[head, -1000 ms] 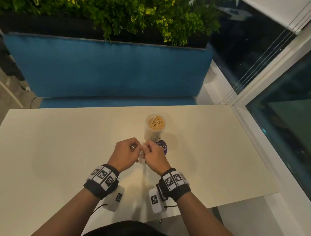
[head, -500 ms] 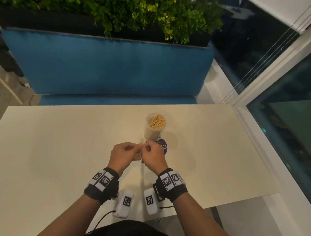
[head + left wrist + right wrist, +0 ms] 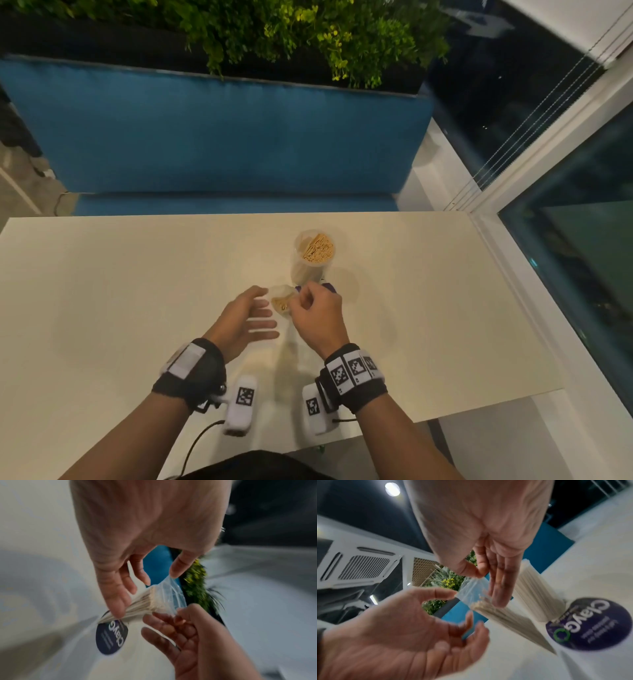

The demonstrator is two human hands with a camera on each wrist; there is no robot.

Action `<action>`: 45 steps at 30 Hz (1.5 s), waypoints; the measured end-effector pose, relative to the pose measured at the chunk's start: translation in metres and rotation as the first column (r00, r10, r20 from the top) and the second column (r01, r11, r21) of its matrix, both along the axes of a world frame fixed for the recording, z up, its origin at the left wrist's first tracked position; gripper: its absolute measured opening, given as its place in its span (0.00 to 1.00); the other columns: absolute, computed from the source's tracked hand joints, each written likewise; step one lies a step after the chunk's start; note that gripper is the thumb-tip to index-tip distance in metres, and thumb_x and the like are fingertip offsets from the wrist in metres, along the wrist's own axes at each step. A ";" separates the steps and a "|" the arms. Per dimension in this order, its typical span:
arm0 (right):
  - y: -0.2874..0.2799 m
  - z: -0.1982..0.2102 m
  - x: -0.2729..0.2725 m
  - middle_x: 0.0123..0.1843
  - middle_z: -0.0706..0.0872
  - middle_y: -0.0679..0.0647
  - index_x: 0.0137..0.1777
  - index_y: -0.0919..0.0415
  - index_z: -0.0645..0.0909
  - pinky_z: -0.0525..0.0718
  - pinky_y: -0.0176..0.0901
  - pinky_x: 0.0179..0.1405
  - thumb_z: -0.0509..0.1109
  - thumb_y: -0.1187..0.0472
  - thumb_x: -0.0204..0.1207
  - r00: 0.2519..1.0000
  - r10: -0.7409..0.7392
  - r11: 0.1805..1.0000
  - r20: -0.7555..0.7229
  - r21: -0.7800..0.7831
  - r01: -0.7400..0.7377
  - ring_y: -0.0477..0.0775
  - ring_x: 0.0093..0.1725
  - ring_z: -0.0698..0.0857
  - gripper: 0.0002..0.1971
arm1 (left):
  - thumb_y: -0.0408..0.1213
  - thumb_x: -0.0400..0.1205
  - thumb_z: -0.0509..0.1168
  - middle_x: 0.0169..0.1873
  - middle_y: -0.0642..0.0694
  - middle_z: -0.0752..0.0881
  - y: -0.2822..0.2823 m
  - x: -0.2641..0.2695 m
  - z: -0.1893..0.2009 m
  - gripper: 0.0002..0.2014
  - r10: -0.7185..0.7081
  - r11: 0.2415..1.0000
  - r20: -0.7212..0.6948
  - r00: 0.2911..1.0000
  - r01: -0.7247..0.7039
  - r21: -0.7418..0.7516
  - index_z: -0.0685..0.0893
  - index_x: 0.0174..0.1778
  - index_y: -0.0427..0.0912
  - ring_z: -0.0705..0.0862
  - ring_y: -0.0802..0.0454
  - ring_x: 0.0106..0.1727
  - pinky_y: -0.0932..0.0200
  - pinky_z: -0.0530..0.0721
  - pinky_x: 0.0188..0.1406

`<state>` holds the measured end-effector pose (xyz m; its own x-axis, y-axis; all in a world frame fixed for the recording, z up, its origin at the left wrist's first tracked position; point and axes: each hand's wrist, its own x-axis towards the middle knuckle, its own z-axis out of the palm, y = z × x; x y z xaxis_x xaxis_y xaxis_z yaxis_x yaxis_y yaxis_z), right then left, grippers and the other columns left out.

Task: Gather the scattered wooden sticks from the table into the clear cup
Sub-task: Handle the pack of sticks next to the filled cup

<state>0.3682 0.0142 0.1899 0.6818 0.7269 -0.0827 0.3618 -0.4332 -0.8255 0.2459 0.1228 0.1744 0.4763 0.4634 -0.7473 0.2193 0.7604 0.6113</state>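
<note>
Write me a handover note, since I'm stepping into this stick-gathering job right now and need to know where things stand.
Left hand: open, fingers spread, beside the bag and gripping nothing.
Right hand: pinches the top of a small clear plastic bag holding a bundle of wooden sticks, its lower end down near the table.
Clear cup: upright on the table just beyond the hands, already holding many sticks.
A round purple lid lies flat beside the cup's base.
Done: most sticks appear to be in the cup.
Left: get the bagged bundle out and into the cup. No loose sticks are visible on the table.
</note>
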 end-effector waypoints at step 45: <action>0.024 -0.006 -0.025 0.72 0.84 0.70 0.51 0.69 0.94 0.65 0.61 0.87 0.62 0.64 0.86 -0.099 0.124 0.856 -0.987 0.056 0.514 0.66 0.83 0.74 0.17 | 0.49 0.87 0.60 0.45 0.38 0.83 -0.026 0.042 0.049 0.18 0.033 0.439 0.375 0.926 -0.350 0.827 0.70 0.63 0.39 0.84 0.49 0.40 0.51 0.85 0.41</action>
<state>0.3428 0.0381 0.1834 0.2358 0.7479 -0.6205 -0.9618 0.0884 -0.2589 0.2883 0.0969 0.2234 0.3819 0.8899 0.2494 -0.1476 -0.2076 0.9670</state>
